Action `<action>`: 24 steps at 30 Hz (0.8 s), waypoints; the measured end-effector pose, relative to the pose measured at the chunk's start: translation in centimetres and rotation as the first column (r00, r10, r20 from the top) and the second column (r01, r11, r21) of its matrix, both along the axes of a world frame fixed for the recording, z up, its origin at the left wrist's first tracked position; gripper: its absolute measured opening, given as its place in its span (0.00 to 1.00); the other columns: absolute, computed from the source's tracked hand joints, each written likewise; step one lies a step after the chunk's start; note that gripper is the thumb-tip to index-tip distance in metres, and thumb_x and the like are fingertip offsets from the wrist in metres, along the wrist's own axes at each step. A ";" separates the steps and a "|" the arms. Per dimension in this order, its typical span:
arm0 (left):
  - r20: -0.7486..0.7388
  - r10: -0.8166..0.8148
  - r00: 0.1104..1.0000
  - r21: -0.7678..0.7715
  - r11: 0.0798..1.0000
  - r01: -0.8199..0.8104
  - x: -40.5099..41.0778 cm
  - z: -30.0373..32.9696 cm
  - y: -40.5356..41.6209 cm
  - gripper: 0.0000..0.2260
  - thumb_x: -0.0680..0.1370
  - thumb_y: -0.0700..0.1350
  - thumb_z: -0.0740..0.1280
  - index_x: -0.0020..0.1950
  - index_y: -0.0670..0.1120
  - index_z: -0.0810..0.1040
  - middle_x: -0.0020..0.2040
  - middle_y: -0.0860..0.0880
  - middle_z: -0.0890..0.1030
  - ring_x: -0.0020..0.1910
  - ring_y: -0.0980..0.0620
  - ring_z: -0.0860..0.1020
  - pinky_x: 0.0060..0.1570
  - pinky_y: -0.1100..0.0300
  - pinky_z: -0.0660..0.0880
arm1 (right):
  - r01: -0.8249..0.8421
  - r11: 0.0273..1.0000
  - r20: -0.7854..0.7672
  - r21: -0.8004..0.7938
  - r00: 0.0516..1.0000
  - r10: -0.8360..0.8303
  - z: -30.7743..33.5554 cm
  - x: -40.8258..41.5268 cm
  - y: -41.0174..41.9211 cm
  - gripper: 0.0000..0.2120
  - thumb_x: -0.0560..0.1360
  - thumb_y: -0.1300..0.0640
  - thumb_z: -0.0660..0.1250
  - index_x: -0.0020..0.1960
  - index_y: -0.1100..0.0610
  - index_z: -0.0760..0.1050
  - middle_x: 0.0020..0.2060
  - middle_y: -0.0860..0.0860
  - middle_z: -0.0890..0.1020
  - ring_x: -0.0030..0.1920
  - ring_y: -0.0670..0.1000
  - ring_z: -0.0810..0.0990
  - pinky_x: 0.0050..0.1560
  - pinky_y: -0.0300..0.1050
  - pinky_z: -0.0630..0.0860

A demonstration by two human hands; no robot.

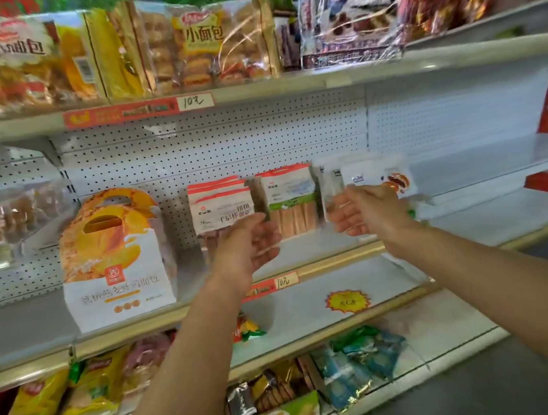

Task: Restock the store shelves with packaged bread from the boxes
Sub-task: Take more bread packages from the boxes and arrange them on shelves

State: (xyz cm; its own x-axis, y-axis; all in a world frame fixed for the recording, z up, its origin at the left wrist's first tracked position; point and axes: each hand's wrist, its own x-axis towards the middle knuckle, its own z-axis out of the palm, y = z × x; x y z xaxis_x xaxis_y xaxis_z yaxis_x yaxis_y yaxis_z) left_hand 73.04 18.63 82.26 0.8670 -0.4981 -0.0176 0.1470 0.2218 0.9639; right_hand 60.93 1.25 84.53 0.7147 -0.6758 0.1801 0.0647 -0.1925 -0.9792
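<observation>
I am reaching both bare arms toward the grey metal middle shelf (321, 253) backed by white pegboard. My left hand (247, 244) is hanging loose with fingers relaxed and slightly curled, holding nothing, just in front of a stack of clear-and-white bread packs with red top strips (220, 206) standing upright on that shelf. My right hand (364, 211) is pinching a blurred clear plastic packet with a white label and a brown-red picture (377, 176), holding it upright over the shelf, just right of a white-topped pack of tan bread sticks (290, 199). At the left of the same shelf a tall orange-and-white paper carry bag with a cut-out handle (115, 257) is standing, and a second one like it is standing behind it.

On the top shelf, large clear bags of small golden rolls with yellow labels (201, 42) are sitting side by side, next to a clear pack of dark-and-white cakes (351, 23). On the lower shelves, yellow snack bags (62, 395) and blue-green wrapped packets (360, 364) are lying.
</observation>
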 end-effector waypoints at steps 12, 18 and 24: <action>0.128 -0.168 0.977 0.015 0.986 0.168 -3.8 6.1 -12.2 0.06 0.81 0.46 0.64 0.54 0.46 0.78 0.43 0.49 0.84 0.36 0.52 0.81 0.34 0.60 0.79 | 0.060 0.997 0.039 -0.054 0.998 -0.058 4.6 -5.7 -9.6 0.16 0.82 0.54 0.58 0.50 0.64 0.79 0.36 0.60 0.84 0.34 0.56 0.82 0.37 0.47 0.77; 0.242 -0.160 0.957 0.037 0.987 0.156 -1.2 11.9 -18.5 0.08 0.81 0.45 0.67 0.58 0.45 0.79 0.51 0.46 0.85 0.40 0.50 0.83 0.37 0.57 0.81 | 0.079 0.985 0.085 -0.152 0.994 -0.067 9.7 -2.9 -14.7 0.15 0.82 0.54 0.59 0.53 0.64 0.79 0.40 0.60 0.85 0.35 0.54 0.83 0.38 0.45 0.78; 0.372 -0.111 0.922 0.037 0.994 0.105 2.7 17.7 -23.0 0.09 0.82 0.46 0.65 0.57 0.42 0.78 0.54 0.45 0.82 0.43 0.51 0.82 0.37 0.57 0.82 | 0.102 0.969 0.139 -0.226 0.988 -0.071 14.6 1.1 -20.2 0.15 0.82 0.53 0.59 0.51 0.63 0.79 0.41 0.59 0.85 0.37 0.54 0.83 0.36 0.44 0.78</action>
